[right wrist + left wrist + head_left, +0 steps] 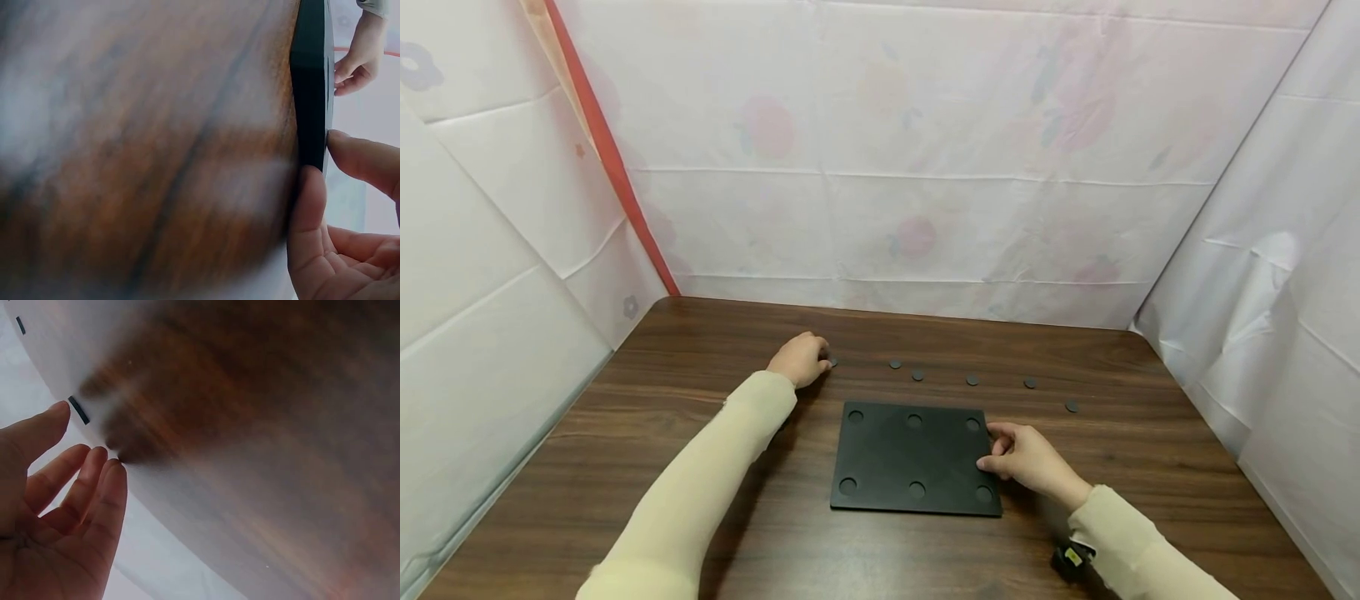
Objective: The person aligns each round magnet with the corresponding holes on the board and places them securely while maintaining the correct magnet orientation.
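Note:
A flat black board [914, 454] with several shallow round recesses lies on the table. My right hand [1032, 461] pinches its right edge, thumb on the top face and fingers along the side. In the right wrist view the board's thick edge [309, 87] shows between thumb and index finger. Beyond the board's far left corner, my left hand [800, 359] reaches down beside a small dark disc [833, 362]. In the left wrist view the thumb tip is right at that disc [79, 410], and the other fingers are apart from it, loosely bent.
Several more dark discs, among them one near the middle [918, 376] and one farthest right [1071, 407], lie in a loose row behind the board. The brown wooden table [647, 433] ends at a pale patterned curtain [880, 167]. A dark wrist device [1070, 558] hangs under the right sleeve.

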`<state>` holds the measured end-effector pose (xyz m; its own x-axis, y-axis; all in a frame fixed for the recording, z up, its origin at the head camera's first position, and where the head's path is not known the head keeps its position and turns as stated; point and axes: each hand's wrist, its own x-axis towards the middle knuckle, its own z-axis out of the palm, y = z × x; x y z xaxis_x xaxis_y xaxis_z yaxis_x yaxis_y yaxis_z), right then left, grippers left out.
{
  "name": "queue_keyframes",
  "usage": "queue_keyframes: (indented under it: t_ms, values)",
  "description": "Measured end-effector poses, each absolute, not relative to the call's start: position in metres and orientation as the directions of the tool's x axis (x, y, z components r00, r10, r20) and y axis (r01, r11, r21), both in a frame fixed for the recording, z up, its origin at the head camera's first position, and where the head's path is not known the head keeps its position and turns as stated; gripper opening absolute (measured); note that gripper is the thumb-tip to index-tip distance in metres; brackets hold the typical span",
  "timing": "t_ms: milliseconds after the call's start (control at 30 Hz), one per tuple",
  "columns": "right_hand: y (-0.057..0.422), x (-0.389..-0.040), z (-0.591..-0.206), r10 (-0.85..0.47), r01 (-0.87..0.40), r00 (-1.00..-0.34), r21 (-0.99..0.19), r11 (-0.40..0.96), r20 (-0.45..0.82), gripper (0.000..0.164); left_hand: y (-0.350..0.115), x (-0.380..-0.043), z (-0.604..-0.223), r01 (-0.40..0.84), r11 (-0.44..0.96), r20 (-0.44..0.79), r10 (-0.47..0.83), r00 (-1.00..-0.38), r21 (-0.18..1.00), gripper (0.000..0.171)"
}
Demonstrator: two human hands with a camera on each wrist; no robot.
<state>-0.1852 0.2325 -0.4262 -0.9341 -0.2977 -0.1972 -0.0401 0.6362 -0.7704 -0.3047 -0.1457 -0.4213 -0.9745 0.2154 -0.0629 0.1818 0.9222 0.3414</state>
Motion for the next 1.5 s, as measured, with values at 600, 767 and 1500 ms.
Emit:
queue_keyframes:
  t_ms: [600,767,1500]
  values:
    - [0.2320,-0.1842,-0.4254,-0.306,-0.044,-0.932,-0.778,0.627,-0.194,0.071,-0.1414,-0.3053,-0.4150,0.219,0.940,-0.032,0.235,-0.971,0.262,0.021]
    - [0.2321,-0.1843,-0.4258,-0.306,-0.037,-0.931,-0.783,0.621,-0.199,0.071,-0.1403,-0.3041,-0.4151,0.208,0.939,-0.027,0.224,-0.974,0.275,0.020]
    - [0.2330,-0.1827,-0.4255,-0.304,-0.027,-0.929,-0.781,0.624,-0.211,0.074,-0.1383,-0.3032,-0.4185,0.218,0.936,-0.012,0.230,-0.973,0.275,0.019]
